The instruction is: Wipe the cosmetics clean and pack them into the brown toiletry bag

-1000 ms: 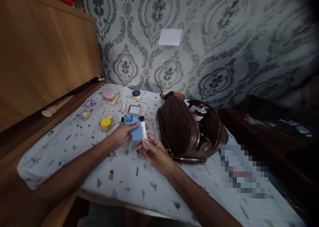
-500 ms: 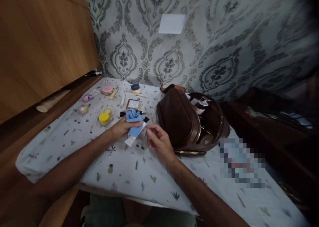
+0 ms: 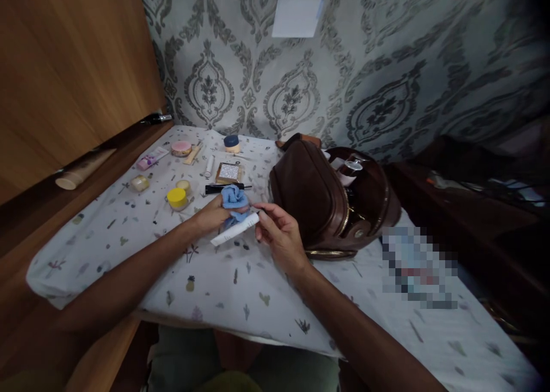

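Observation:
My left hand (image 3: pixel 213 214) is closed on a crumpled blue cloth (image 3: pixel 234 197), part of which bulges above the fingers. A white tube (image 3: pixel 234 230) with small print slants below the cloth, its flat end toward the lower left. The fingers of my right hand (image 3: pixel 277 231) pinch the tube's dark-capped upper end, largely covering it. Just beyond the cloth lies a black slim tube (image 3: pixel 221 188). To the right of my right hand stands a dark brown leather bag (image 3: pixel 307 197), unzipped, with a clear-capped bottle (image 3: pixel 349 171) showing inside.
On the patterned sheet (image 3: pixel 193 300) lie a yellow-lidded jar (image 3: pixel 177 198), a glittery compact (image 3: pixel 228 172), a navy-lidded jar (image 3: pixel 231 144), a pink round compact (image 3: pixel 181 148) and a purple-white tube (image 3: pixel 152 158). A beige tube (image 3: pixel 81 171) rests on the wooden ledge at left.
The white tube has turned to a flatter slant, and my right hand has closed on its capped end. The cloth is bunched differently in my left hand. The view has tilted slightly down.

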The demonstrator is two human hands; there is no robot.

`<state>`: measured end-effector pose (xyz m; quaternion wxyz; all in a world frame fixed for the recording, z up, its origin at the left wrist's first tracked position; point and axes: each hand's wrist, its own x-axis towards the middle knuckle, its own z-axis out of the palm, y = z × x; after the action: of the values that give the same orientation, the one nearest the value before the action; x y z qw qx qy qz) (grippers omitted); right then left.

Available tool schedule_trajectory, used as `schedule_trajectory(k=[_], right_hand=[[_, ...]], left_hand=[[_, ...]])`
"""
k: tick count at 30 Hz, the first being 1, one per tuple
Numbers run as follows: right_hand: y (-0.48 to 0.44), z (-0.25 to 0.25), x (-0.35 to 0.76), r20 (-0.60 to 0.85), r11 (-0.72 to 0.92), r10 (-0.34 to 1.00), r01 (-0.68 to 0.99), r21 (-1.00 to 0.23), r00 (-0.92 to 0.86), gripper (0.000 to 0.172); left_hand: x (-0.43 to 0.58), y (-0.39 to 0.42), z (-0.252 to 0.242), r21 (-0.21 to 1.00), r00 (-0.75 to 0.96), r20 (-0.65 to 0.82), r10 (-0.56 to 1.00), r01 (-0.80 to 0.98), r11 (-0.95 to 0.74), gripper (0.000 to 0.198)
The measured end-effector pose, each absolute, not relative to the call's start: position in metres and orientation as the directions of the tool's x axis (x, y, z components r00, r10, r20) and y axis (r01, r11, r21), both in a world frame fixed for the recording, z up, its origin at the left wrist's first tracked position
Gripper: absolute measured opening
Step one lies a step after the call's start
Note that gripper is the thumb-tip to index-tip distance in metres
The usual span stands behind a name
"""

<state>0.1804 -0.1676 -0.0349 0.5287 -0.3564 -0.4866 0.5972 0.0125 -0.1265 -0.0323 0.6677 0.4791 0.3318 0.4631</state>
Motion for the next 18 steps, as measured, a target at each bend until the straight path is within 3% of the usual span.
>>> schedule_trajectory(k=[5, 10, 18], right_hand=[[-0.167, -0.032, 0.183, 0.101, 0.029, 0.972, -0.318, -0.948, -0.214, 0.037], [-0.162, -0.039, 0.183, 0.091, 0.038, 0.982, -0.295, -0.955, -0.168, 0.035], [-0.162, -0.035, 0.183, 0.06, -0.006, 0.977, -0.31, -0.951, -0.203, 0.036]], left_hand=[[0.007, -0.13, -0.026, 0.982, 0.433, 0.067, 0.899, -0.188, 0.018, 0.053], [0.003, -0.13, -0.028, 0.994, 0.656, 0.096, 0.749, -0.097, -0.042, 0.057], [-0.016, -0.127, 0.0, 0.992, 0.73, -0.059, 0.681, -0.034, 0.122, 0.085]])
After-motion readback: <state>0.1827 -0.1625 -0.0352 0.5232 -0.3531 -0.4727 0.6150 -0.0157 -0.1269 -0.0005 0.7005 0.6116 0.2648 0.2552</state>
